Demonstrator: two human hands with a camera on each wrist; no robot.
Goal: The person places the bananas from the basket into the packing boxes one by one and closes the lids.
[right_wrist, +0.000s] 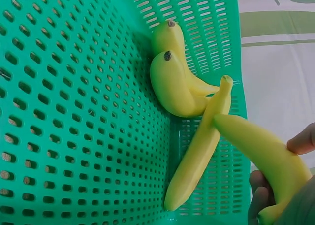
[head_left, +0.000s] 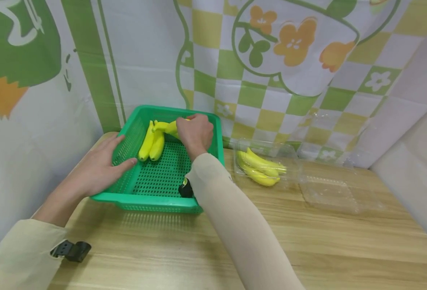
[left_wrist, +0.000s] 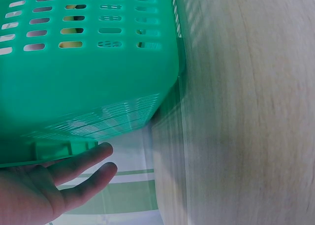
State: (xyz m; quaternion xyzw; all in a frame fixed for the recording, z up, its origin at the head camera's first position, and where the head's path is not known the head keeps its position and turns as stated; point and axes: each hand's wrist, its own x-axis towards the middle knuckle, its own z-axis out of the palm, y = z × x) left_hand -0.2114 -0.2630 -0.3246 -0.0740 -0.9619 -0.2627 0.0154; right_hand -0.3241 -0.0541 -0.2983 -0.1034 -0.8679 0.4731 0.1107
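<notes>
Wood-grain tabletop (head_left: 162, 253), checked floral curtain (head_left: 228, 60) behind; white surface (head_left: 421, 169) at right

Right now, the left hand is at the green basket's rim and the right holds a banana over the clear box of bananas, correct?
Not over the box: the head view shows the right hand holding the banana over the green basket. The rest stands.

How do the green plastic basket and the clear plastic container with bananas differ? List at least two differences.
The green plastic basket is solidly coloured, while the clear plastic container is see-through. The basket is the larger; the container is smaller. The basket's walls are full of slots, whereas no such slots show in the container. Both hold yellow bananas and sit on the wood-grain table.
</notes>
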